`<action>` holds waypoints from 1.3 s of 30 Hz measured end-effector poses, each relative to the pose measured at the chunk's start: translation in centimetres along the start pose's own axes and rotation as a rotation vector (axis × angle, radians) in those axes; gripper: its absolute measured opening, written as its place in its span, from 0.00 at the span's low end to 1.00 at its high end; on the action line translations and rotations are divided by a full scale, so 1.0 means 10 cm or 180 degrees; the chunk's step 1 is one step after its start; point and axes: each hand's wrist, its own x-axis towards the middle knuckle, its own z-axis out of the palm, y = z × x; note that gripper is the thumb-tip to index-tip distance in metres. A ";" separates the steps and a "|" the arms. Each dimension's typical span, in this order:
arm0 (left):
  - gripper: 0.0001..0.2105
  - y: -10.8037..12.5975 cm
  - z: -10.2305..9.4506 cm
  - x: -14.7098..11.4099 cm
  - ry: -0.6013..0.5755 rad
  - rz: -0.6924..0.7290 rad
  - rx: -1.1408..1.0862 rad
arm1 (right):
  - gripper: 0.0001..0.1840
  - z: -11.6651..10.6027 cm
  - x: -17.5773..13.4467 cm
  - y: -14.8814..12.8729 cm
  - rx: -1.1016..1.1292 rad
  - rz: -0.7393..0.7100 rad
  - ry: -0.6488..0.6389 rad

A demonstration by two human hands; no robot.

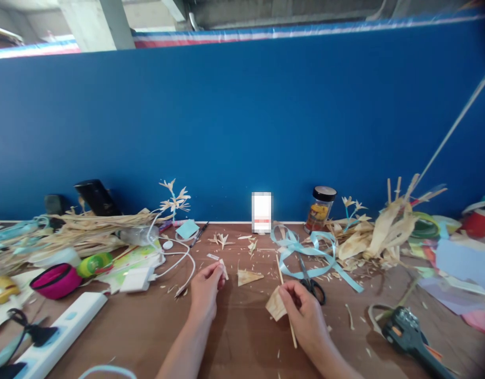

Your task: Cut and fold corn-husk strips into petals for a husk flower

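Observation:
My left hand pinches a small pale piece of corn husk between thumb and fingertips. To the right, my right hand is closed around a thin wooden stick, with a broad flat piece of corn husk at its fingers. Between the hands, a triangular husk piece lies flat on the brown table. Just beyond my right hand are black-handled scissors, their blades partly under a light blue ribbon in loose loops. Small husk scraps are scattered farther back.
A glue gun lies at the right front. A white power strip and a charger with its cable occupy the left. Husk bundles and a black-lidded jar stand near the blue partition; a husk flower is back left.

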 end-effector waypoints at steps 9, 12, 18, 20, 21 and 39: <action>0.14 -0.02 -0.06 -0.01 -0.0366 0.0859 0.1724 | 0.14 0.00 -0.02 -0.04 0.0145 -0.0040 0.0004; 0.11 -0.02 -0.06 -0.03 -0.0406 0.1112 0.2320 | 0.15 0.00 -0.02 -0.05 0.0136 -0.0033 -0.0005; 0.10 -0.05 -0.09 0.02 -0.0479 0.1238 0.2673 | 0.14 0.00 -0.02 -0.06 0.0143 -0.0024 -0.0038; 0.11 -0.05 -0.10 0.03 -0.0465 0.1101 0.2628 | 0.14 0.00 -0.02 -0.04 0.0184 -0.0008 -0.0057; 0.12 -0.04 -0.11 0.04 -0.0441 0.1030 0.2586 | 0.14 0.00 -0.02 -0.04 0.0198 0.0001 -0.0066; 0.10 -0.07 0.33 -0.55 -0.2487 0.0483 0.1417 | 0.09 0.04 0.01 0.03 0.0819 0.0059 -0.0092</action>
